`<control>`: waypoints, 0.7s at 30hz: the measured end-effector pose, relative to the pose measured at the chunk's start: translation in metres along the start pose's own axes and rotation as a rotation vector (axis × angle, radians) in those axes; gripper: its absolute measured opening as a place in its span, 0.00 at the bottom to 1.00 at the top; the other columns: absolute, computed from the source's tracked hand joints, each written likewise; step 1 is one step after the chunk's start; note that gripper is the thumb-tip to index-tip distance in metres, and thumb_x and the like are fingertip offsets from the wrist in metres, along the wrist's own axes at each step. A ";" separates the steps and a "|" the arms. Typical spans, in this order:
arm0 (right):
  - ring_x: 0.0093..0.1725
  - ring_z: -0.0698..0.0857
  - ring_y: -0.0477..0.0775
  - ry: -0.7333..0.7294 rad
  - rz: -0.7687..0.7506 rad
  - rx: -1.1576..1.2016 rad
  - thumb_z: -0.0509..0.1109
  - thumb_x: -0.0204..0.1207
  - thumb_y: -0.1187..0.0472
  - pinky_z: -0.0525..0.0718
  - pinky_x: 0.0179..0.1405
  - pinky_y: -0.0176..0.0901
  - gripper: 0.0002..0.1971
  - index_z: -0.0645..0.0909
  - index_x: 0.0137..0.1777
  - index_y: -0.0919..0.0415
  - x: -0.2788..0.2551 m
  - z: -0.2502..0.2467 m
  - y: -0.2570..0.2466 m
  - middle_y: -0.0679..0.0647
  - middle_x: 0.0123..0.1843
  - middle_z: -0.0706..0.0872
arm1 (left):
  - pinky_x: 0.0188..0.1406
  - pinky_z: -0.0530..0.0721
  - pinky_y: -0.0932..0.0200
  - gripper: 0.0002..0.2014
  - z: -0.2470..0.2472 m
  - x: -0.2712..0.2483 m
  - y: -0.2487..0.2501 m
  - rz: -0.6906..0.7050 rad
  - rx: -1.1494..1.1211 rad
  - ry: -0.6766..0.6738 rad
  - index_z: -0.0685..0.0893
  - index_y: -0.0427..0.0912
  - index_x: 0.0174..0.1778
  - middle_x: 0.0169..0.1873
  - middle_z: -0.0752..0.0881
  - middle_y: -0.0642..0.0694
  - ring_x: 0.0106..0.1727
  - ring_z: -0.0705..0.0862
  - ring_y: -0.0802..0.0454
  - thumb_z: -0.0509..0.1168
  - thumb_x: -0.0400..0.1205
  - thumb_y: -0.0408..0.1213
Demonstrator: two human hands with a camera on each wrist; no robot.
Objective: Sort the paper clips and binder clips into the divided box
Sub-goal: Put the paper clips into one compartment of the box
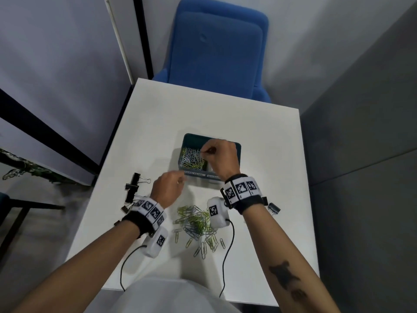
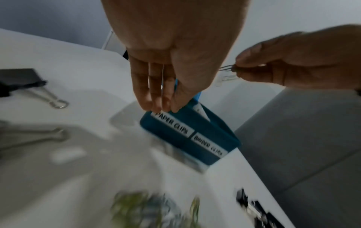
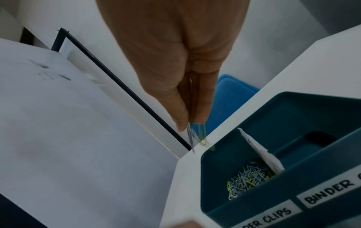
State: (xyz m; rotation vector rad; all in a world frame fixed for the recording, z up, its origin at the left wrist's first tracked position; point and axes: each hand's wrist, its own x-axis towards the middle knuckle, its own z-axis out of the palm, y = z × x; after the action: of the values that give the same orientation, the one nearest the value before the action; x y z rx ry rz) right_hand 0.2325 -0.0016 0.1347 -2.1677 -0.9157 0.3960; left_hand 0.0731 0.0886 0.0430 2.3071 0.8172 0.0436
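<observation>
Here, right hand [image 1: 222,158] pinching two paper clips [image 3: 196,135] above one divided box [image 1: 237,146]

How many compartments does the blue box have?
2. The left compartment, behind the PAPER CLIPS label, holds paper clips. The right compartment, behind the BINDER CLIPS label, shows none, though its floor is partly hidden.

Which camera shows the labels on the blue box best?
The left wrist view: both labels on the divided box read whole, PAPER CLIPS and BINDER CLIPS. The right wrist view crops both. In the head view they are tiny, and the right hand partly hides one.
</observation>
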 end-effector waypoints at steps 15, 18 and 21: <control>0.49 0.82 0.52 -0.517 0.396 -0.368 0.72 0.72 0.64 0.85 0.46 0.41 0.15 0.77 0.58 0.56 -0.175 0.040 0.150 0.53 0.54 0.84 | 0.49 0.81 0.50 0.41 0.063 -0.081 -0.059 -0.072 0.340 -0.541 0.59 0.39 0.76 0.65 0.71 0.39 0.59 0.80 0.39 0.75 0.73 0.43; 0.46 0.82 0.55 -0.455 0.399 -0.379 0.67 0.75 0.66 0.80 0.42 0.44 0.09 0.77 0.54 0.58 -0.184 0.050 0.153 0.55 0.51 0.86 | 0.47 0.78 0.51 0.26 0.070 -0.079 -0.061 -0.064 0.249 -0.537 0.72 0.42 0.64 0.55 0.77 0.43 0.53 0.80 0.40 0.74 0.73 0.35; 0.47 0.85 0.58 -0.408 0.336 -0.336 0.68 0.72 0.67 0.76 0.39 0.40 0.07 0.82 0.49 0.59 -0.181 0.063 0.143 0.56 0.48 0.88 | 0.39 0.78 0.56 0.14 0.072 -0.074 -0.054 -0.073 0.219 -0.501 0.75 0.47 0.39 0.40 0.79 0.49 0.42 0.81 0.44 0.73 0.69 0.30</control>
State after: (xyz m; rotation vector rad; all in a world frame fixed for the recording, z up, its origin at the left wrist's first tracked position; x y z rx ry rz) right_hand 0.1429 -0.1668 -0.0135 -2.6162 -0.8778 0.9324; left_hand 0.0018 0.0342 -0.0316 2.3311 0.6644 -0.6587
